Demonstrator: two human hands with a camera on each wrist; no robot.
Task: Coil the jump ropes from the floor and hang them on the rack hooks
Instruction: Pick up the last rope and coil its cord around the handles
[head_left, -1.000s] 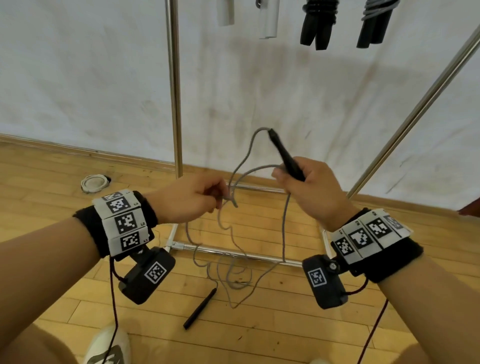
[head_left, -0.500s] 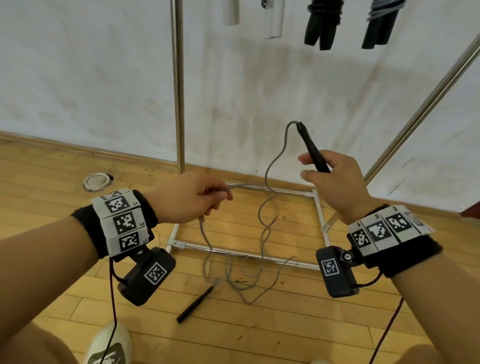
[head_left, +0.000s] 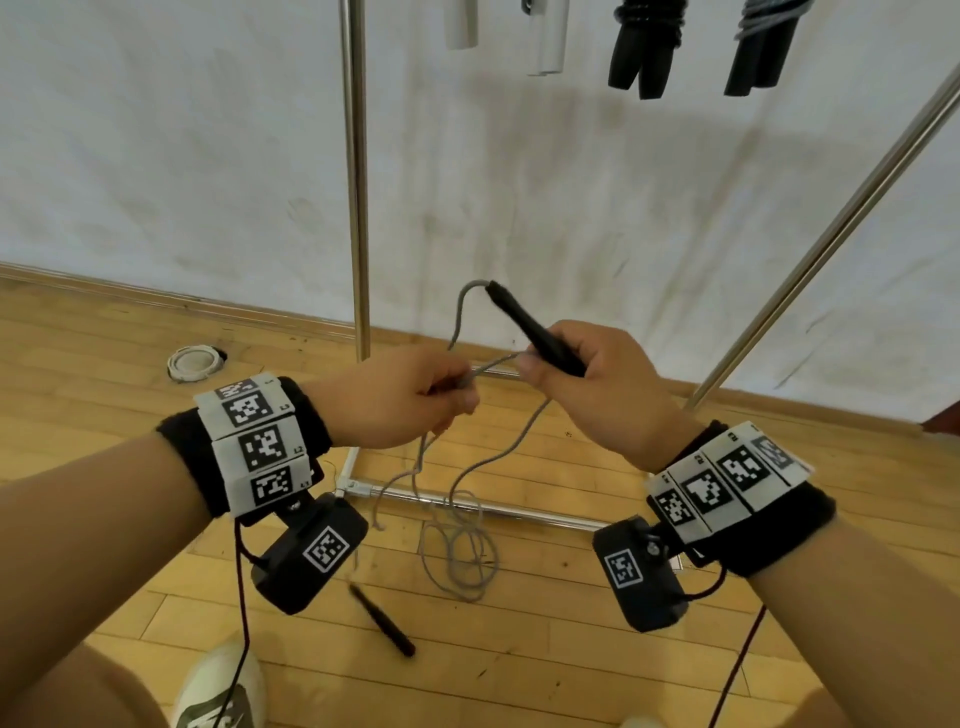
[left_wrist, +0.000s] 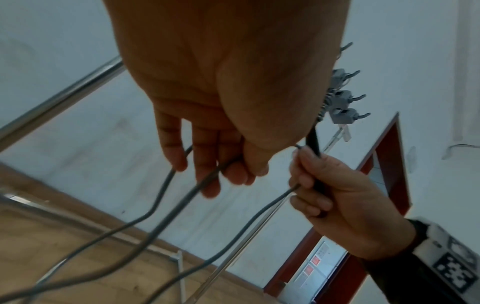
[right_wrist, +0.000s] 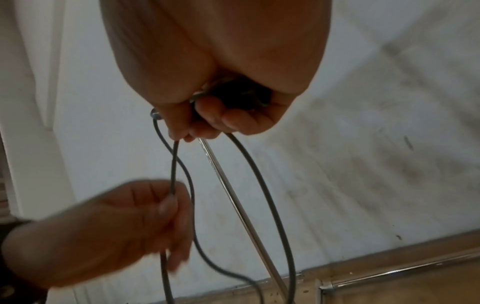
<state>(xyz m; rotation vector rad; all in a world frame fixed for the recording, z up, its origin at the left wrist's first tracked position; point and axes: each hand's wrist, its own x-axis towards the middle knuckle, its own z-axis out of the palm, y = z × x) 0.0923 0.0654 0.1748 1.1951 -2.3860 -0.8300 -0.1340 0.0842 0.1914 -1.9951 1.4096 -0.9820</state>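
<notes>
On the rack (head_left: 355, 208) several coiled ropes (head_left: 644, 47) already hung, so I judged the task mostly done; the grey rope (head_left: 457, 545) lay largely on the floor, its far handle (head_left: 382, 618) too; my right hand (head_left: 597, 384) clamped the near handle (head_left: 530, 327) with one loop; my left hand (head_left: 395, 395) pinched the cord.
</notes>
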